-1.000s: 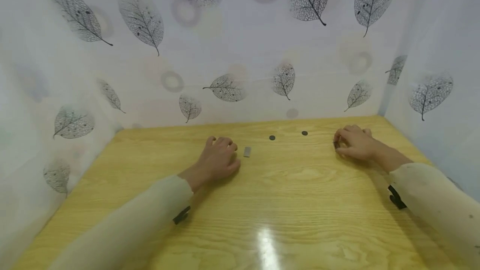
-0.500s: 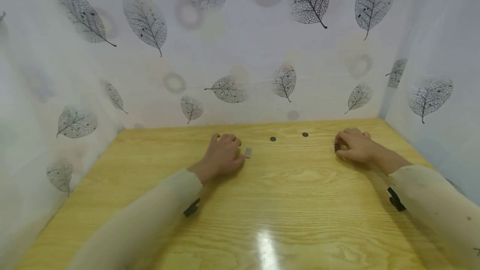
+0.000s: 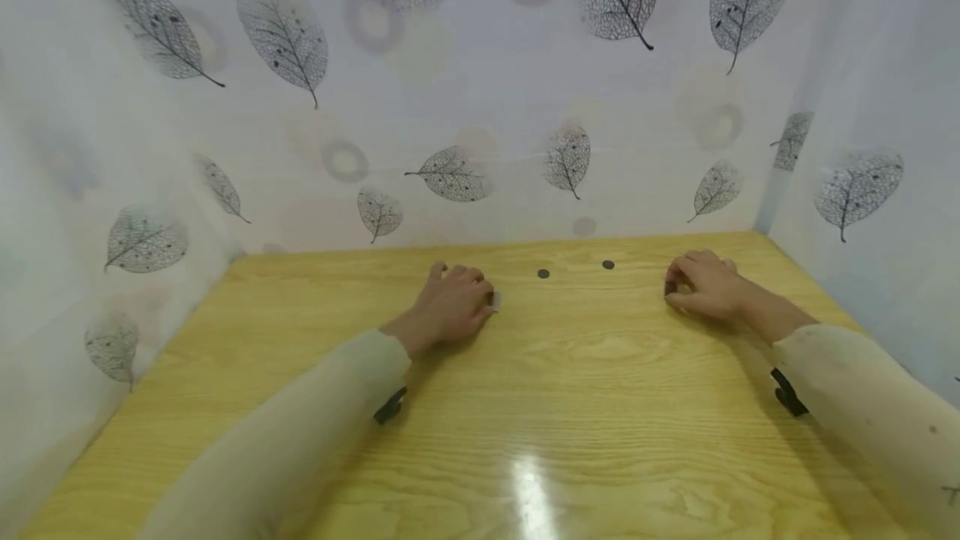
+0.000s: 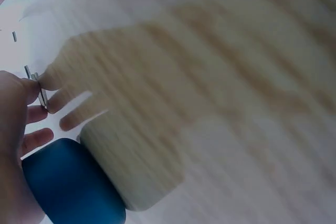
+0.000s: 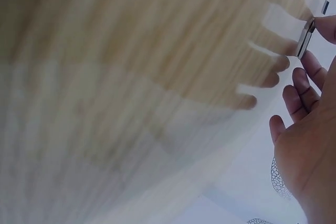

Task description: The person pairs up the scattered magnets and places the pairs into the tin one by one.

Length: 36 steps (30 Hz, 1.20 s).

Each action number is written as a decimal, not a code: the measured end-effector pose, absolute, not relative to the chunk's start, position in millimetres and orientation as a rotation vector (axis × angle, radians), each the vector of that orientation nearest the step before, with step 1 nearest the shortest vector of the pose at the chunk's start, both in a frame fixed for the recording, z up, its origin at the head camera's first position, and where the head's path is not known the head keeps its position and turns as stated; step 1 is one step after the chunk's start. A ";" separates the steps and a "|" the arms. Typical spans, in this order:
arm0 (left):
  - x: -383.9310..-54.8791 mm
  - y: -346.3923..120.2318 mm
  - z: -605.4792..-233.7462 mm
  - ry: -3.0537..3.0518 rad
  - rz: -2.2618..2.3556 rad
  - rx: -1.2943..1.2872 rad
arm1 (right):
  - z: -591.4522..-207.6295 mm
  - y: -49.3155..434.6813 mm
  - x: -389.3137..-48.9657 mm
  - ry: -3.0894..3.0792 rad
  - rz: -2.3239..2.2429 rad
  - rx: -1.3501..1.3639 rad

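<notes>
My left hand (image 3: 453,307) lies low over the wooden table, thumb and forefinger at the left edge of a small flat grey rectangular piece (image 3: 497,302). In the left wrist view this thin grey piece (image 4: 42,97) shows edge-on between thumb and fingertip. At the right, my right hand (image 3: 703,285) pinches a small thin metal piece (image 5: 305,38) between thumb and forefinger; its other fingers are spread in the right wrist view. From the head, that piece looks dark and is partly hidden by the fingers.
Two dark round discs lie between the hands: a left disc (image 3: 543,273) and a right disc (image 3: 608,265). The wooden table (image 3: 600,407) ends at a white leaf-printed sheet (image 3: 510,90) behind, with similar sheets at both sides.
My left hand has moved right, from beside the grey rectangular piece to its edge, with the fingers now covering part of it. The right hand stays nearly in place.
</notes>
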<state>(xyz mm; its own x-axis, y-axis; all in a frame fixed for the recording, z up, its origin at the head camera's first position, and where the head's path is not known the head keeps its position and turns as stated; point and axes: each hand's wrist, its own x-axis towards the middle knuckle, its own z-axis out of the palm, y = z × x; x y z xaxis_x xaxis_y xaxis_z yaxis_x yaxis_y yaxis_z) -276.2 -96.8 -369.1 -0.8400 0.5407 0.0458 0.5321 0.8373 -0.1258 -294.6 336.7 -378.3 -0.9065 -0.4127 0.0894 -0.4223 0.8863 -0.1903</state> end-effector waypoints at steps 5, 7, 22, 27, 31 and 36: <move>-277.6 -95.6 -370.3 -2.914 0.178 -0.851 | -379.6 336.8 -297.0 -2.996 0.325 0.671; -278.3 -96.0 -371.3 -2.900 0.174 -0.870 | -379.0 336.2 -297.6 -2.985 0.327 0.689; -274.1 -92.9 -369.2 -2.878 0.169 -0.946 | -372.1 331.4 -291.9 -3.029 0.344 0.662; -275.0 -91.3 -370.0 -2.871 0.209 -0.951 | -373.7 333.1 -292.0 -3.043 0.358 0.648; -275.6 -89.5 -370.1 -2.880 0.211 -0.944 | -374.7 332.5 -292.8 -3.027 0.375 0.658; -275.8 -88.5 -371.1 -2.893 0.211 -0.921 | -375.4 329.4 -293.6 -3.020 0.394 0.657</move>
<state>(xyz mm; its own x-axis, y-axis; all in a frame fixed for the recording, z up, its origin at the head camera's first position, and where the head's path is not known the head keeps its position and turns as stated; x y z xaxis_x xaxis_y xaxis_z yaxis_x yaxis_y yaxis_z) -275.8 -88.5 -371.1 -0.8125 0.5808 0.0511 0.5672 0.8077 -0.1608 -293.6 329.4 -375.4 -0.9107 -0.4056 0.0786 -0.4122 0.8790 -0.2398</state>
